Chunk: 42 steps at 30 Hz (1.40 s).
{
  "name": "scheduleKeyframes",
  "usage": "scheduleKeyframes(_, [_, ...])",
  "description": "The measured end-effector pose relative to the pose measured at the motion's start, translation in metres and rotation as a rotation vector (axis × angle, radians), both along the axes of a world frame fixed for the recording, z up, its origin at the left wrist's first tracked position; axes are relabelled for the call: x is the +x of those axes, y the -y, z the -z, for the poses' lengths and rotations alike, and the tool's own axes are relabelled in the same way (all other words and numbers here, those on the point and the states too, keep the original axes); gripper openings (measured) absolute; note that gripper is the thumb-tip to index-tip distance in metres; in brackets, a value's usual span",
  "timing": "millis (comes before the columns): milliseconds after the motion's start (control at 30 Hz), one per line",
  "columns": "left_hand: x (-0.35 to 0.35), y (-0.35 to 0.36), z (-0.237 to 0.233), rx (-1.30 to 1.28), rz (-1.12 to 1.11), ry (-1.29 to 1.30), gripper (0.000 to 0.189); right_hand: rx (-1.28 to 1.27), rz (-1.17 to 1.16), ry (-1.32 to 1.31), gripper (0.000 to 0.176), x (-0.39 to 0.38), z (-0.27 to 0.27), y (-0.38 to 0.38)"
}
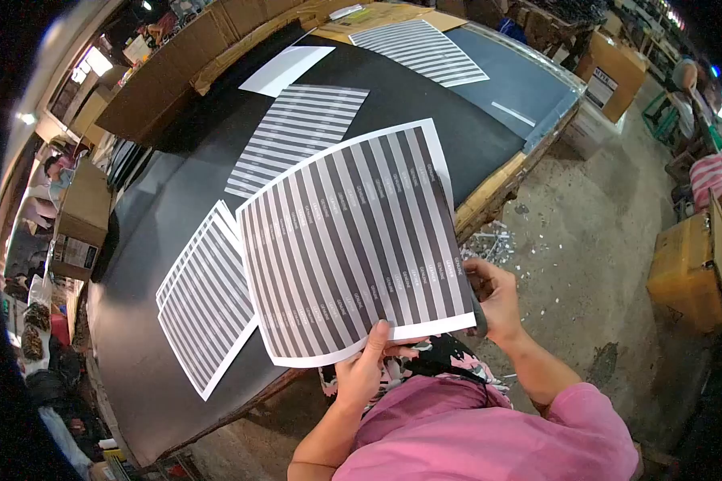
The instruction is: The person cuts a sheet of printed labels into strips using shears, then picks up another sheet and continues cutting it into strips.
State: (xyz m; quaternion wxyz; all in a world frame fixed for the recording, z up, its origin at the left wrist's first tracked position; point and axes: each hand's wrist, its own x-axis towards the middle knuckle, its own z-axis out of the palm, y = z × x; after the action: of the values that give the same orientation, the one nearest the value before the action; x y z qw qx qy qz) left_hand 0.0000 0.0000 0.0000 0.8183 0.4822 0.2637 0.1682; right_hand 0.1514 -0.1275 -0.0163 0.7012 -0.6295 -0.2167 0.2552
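Note:
A large striped sheet (353,240) with rows of small print is held up over the table's front edge. My left hand (369,365) pinches its lower white margin, thumb on top. At the sheet's lower right corner, my right hand (493,301) is closed round a dark object (480,319), partly hidden behind the paper, perhaps scissors. Left of the held sheet lie overlapping striped sheets (204,309) on the dark tabletop (128,385). Another striped sheet (301,132) lies behind it, and one more (421,52) is at the far side.
A white sheet (289,70) lies near a long cardboard piece (176,68) at the back left. A thin white strip (513,114) is on the table's right part. Paper scraps (493,242) litter the floor. Cartons (690,272) stand at right; a person (686,88) is beyond.

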Motion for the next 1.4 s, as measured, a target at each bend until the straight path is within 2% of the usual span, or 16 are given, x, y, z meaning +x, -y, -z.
scheduleKeyframes(100, [0.001, 0.0, 0.002, 0.006, -0.041, 0.021, 0.031, -0.052, -0.035, -0.039, 0.041, 0.004, -0.005, -0.002])
scheduleKeyframes(200, [-0.005, 0.005, -0.003, 0.059, 0.055, -0.073, 0.034, 0.089, 0.033, -0.018, 0.038, 0.008, -0.006, -0.007])
scheduleKeyframes(300, [-0.006, 0.009, -0.003, -0.002, 0.076, -0.03, 0.035, 0.032, 0.039, 0.018, 0.038, 0.015, -0.01, -0.009])
scheduleKeyframes(833, [-0.006, 0.009, -0.003, 0.043, 0.08, -0.042, 0.036, 0.129, 0.063, 0.054, 0.04, 0.016, -0.006, -0.015])
scheduleKeyframes(1067, [-0.006, 0.009, -0.005, 0.05, 0.077, -0.02, 0.036, 0.044, 0.073, 0.114, 0.036, 0.017, -0.003, -0.014])
scheduleKeyframes(1400, [-0.01, 0.007, 0.002, 0.003, 0.055, -0.067, 0.03, 0.013, 0.092, 0.043, 0.036, 0.013, -0.011, -0.012])
